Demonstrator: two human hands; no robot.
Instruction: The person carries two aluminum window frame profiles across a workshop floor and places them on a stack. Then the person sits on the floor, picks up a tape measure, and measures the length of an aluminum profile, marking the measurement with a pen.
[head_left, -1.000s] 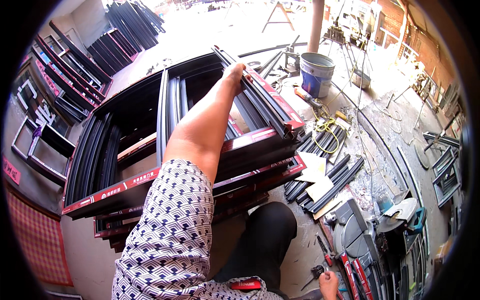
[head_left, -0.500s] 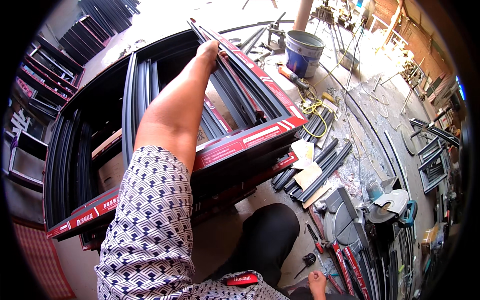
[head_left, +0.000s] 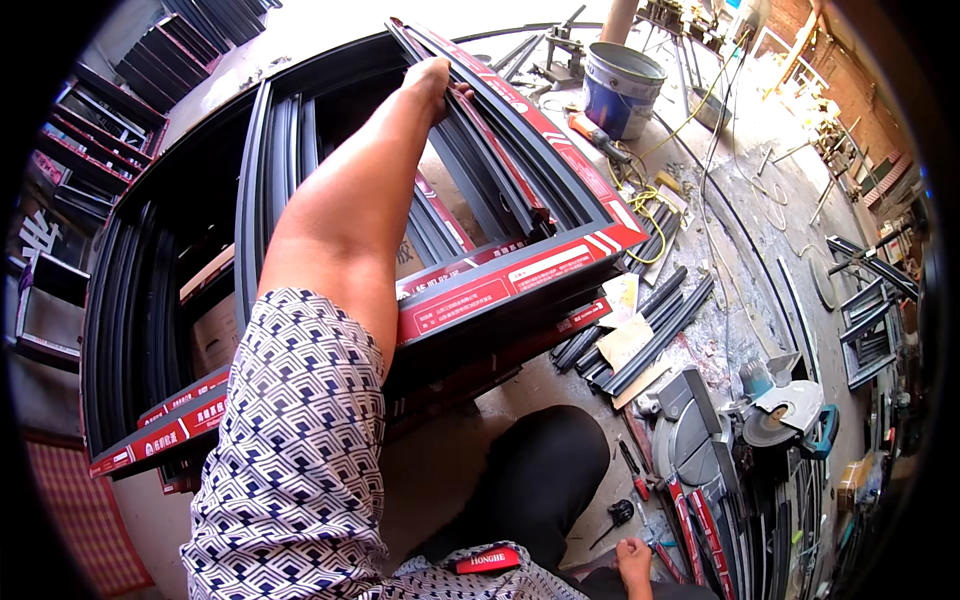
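My left arm reaches over a large dark metal window frame (head_left: 530, 275) whose faces carry red protective film. High up at the frame's right side, my left hand (head_left: 436, 88) is closed around a long dark profile strip (head_left: 500, 168) with a red edge. The strip lies aslant inside the frame's right opening, its near end close to the front corner. My fingertips are partly hidden behind it. Low at the lower edge, beside my dark-trousered leg (head_left: 545, 470), my right hand (head_left: 633, 562) hangs with curled fingers, nothing visible in them.
A miter saw (head_left: 785, 415) stands on the floor to the right, near cut profiles (head_left: 655, 335) and cardboard. Farther back are a bucket (head_left: 620, 90), an orange power tool (head_left: 597, 135) and a yellow cord (head_left: 635, 200). Pliers (head_left: 633, 470) lie near my right hand. More frames (head_left: 105, 125) stand left.
The view has shifted slightly, so the frame and floor things sit farther right. My left hand is a little higher in the picture, still on the strip. The right hand stays low.
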